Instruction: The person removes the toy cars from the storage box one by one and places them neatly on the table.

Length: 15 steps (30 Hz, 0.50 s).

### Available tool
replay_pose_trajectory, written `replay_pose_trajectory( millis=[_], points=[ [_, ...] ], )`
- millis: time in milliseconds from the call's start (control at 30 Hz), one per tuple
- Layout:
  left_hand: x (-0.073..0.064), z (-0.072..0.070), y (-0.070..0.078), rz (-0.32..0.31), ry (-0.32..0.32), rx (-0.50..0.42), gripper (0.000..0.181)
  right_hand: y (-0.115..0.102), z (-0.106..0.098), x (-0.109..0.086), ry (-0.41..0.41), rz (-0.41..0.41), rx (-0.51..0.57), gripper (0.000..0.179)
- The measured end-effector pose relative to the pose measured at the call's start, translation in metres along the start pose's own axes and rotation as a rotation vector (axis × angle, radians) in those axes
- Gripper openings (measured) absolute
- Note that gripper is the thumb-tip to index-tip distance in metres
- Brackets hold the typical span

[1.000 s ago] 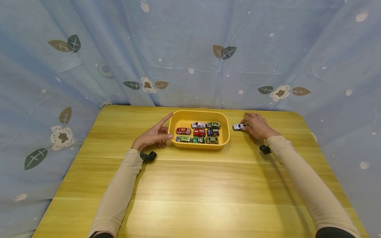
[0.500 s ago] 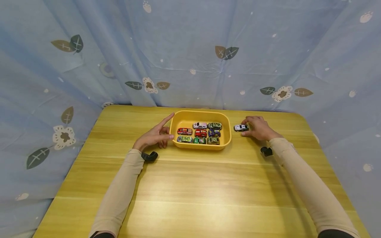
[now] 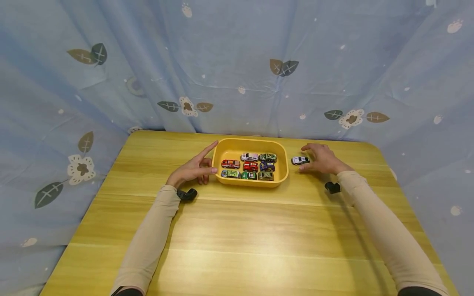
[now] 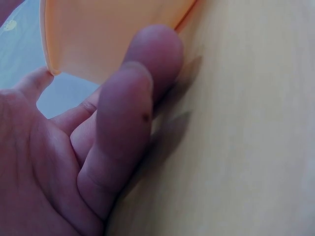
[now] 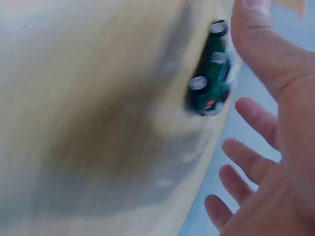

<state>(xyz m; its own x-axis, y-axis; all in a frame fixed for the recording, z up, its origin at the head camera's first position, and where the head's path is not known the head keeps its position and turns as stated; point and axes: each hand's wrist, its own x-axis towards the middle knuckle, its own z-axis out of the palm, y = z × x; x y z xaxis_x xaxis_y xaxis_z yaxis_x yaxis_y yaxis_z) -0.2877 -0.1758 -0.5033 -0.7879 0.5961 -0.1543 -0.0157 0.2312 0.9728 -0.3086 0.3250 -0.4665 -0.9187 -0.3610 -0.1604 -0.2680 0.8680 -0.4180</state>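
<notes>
Left hand (image 3: 192,167): loosely open, nothing enclosed; thumb and index finger spread against the tray's left end, other fingers bent.
Tray (image 3: 248,183), yellow, on a wooden table (image 3: 237,230): I count eight toy cars (image 3: 250,166) inside.
Single car (image 3: 300,160), white-topped, green-sided: on the table, just right of the tray.
Right hand (image 3: 321,159): thumb and fingers parted wide beside that car, gripping nothing.

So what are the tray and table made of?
The tray looks like smooth plastic with a soft shine: it's evenly yellow with rounded corners. The table could be wood, or just a wood-look print: grain streaks show under a satin sheen.
</notes>
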Motion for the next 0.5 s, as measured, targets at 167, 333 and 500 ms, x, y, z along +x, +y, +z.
replay_pose_trajectory(
  millis=[167,333,500],
  points=[
    [0.0,0.0,-0.001,0.014,-0.006,0.012,0.095,-0.013,-0.008,0.001,0.071,0.005,0.004,0.074],
    [-0.001,0.0,0.0,0.014,-0.003,0.015,0.095,-0.031,-0.015,0.002,0.12,-0.016,0.005,0.072],
    [-0.001,0.001,0.0,0.016,0.003,0.027,0.095,-0.054,-0.025,0.003,0.123,-0.028,0.018,0.071]
  ],
)
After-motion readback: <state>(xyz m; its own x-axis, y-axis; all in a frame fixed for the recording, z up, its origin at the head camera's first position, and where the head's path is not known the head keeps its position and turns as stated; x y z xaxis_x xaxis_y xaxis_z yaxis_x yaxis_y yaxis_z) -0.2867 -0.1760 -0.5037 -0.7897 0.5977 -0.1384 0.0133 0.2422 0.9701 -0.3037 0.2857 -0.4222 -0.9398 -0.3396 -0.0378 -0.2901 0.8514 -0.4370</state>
